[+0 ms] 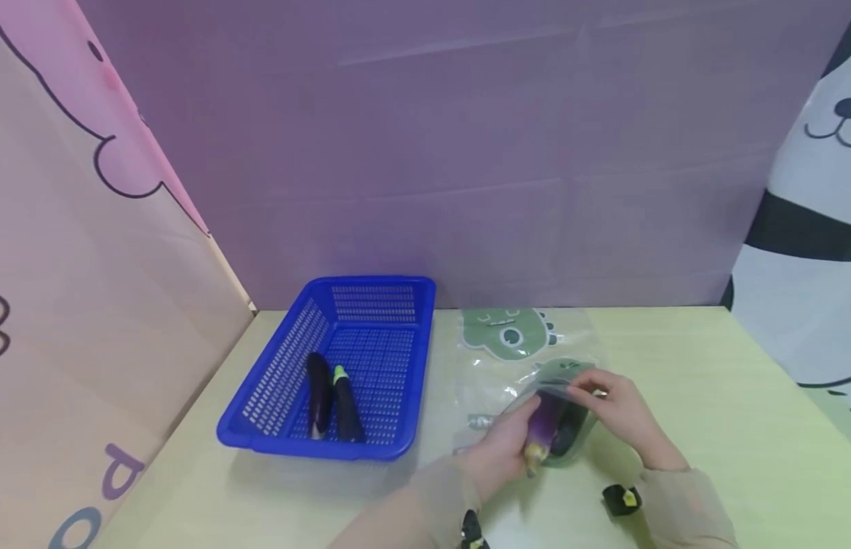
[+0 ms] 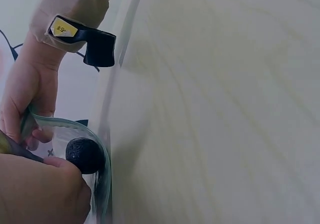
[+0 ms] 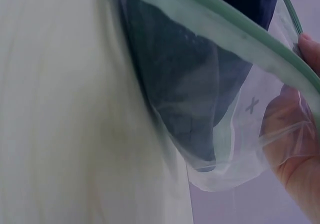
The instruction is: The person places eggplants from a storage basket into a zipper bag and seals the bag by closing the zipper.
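My left hand [image 1: 497,450] grips a purple eggplant [image 1: 544,423] near its yellowish stem end, which points toward me. The eggplant's far end lies inside the mouth of a clear zip bag with a green rim [image 3: 225,8]. Beside it in the bag is a second dark vegetable [image 1: 568,431]; its rounded black end [image 2: 85,155] shows in the left wrist view. My right hand [image 1: 618,412] pinches the bag's rim on the right side, thumb and fingertips together. Through the clear plastic [image 3: 240,176], the right wrist view shows dark shapes reaching down toward the bag's bottom.
A blue plastic basket [image 1: 419,381] stands to the left, holding a glossy dark eggplant [image 1: 319,393] and a dark one with a green tip [image 1: 348,412]. Behind my hands, clear plastic with a green cartoon print [image 1: 501,333] lies on the pale table [image 1: 693,381]. A purple backdrop rises behind.
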A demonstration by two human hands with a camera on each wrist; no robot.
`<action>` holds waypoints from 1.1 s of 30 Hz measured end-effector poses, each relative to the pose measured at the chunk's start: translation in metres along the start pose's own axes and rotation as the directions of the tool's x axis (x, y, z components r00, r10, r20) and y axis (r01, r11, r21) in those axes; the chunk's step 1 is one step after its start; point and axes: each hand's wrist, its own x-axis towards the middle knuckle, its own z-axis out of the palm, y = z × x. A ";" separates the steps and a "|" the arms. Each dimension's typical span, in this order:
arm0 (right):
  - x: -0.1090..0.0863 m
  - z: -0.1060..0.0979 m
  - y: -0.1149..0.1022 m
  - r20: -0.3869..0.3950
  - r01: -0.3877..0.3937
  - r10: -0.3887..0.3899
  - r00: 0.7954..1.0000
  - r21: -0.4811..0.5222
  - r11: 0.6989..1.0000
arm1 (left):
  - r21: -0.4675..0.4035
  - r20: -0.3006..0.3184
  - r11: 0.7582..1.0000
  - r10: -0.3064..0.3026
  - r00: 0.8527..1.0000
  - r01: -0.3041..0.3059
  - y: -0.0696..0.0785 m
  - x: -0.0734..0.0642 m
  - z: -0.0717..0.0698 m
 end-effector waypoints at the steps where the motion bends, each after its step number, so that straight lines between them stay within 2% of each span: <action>1: 0.000 0.000 0.000 -0.005 0.004 -0.004 1.000 0.004 1.000 | -0.003 -0.011 1.000 0.002 1.000 -0.002 -0.001 0.002 0.002; 6: -0.002 0.000 0.003 -0.009 0.012 -0.012 1.000 0.008 1.000 | -0.005 -0.033 1.000 0.015 0.999 -0.015 -0.008 0.009 0.006; 14: -0.002 -0.002 0.000 0.001 -0.014 0.014 1.000 -0.008 1.000 | 0.007 -0.079 0.994 0.106 0.991 -0.106 -0.012 0.017 0.013; 17: -0.001 -0.002 -0.001 0.002 -0.017 0.017 1.000 -0.011 1.000 | -0.025 -0.096 0.994 0.102 0.990 -0.105 -0.012 0.019 0.016; 21: -0.001 -0.003 -0.002 0.006 -0.016 0.016 1.000 -0.005 1.000 | -0.081 -0.093 0.994 0.065 0.994 -0.073 -0.012 0.020 0.019; 28: 0.000 -0.003 -0.002 0.004 -0.039 0.039 0.999 0.007 0.999 | -0.077 -0.109 0.995 0.059 0.992 -0.067 -0.013 0.025 0.023; 33: 0.000 -0.003 -0.001 0.000 -0.032 0.032 0.999 0.006 0.999 | -0.118 -0.098 0.991 0.058 0.994 -0.069 -0.015 0.029 0.024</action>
